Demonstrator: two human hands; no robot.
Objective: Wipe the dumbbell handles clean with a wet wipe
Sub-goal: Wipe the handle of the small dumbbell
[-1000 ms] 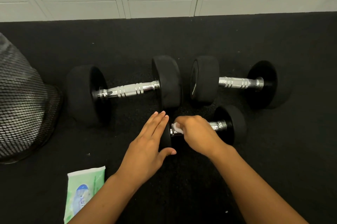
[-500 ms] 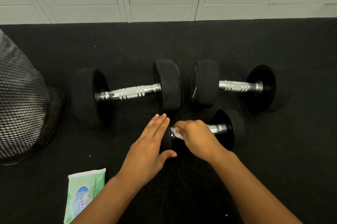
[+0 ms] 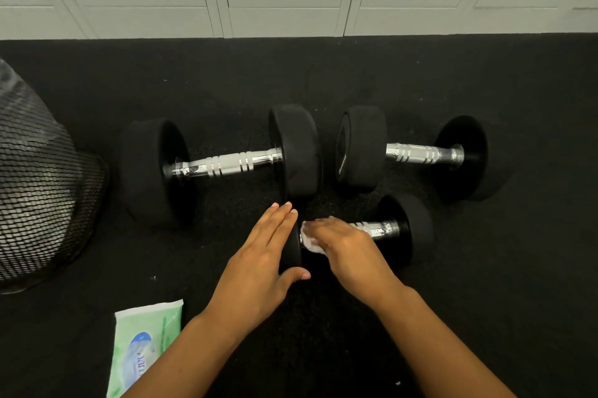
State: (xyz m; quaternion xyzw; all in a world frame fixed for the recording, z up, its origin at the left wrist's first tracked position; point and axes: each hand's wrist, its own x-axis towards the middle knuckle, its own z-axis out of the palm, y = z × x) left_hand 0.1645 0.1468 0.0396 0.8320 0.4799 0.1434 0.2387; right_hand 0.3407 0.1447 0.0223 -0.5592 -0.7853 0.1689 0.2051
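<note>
From my head view, my left hand (image 3: pixel 259 263) steadies the near black end of the small chrome-handled dumbbell (image 3: pixel 382 229) with straight fingers, while my right hand (image 3: pixel 348 245), pinching the white wet wipe (image 3: pixel 309 243), has barely shifted along its handle, so wiping continues.

Hands on the small dumbbell, down on the black gym floor (image 3: pixel 485 284).

The left hand (image 3: pixel 259 268) lies flat-fingered over the near weight of the small dumbbell (image 3: pixel 404 229), thumb beneath; the right hand (image 3: pixel 346 248) presses a white wet wipe (image 3: pixel 309 240) on its chrome handle. Two larger dumbbells (image 3: pixel 223 164) (image 3: pixel 417 154) lie behind, a wipes pack (image 3: pixel 142 349) and mesh bin (image 3: pixel 42 197) to the left.
</note>
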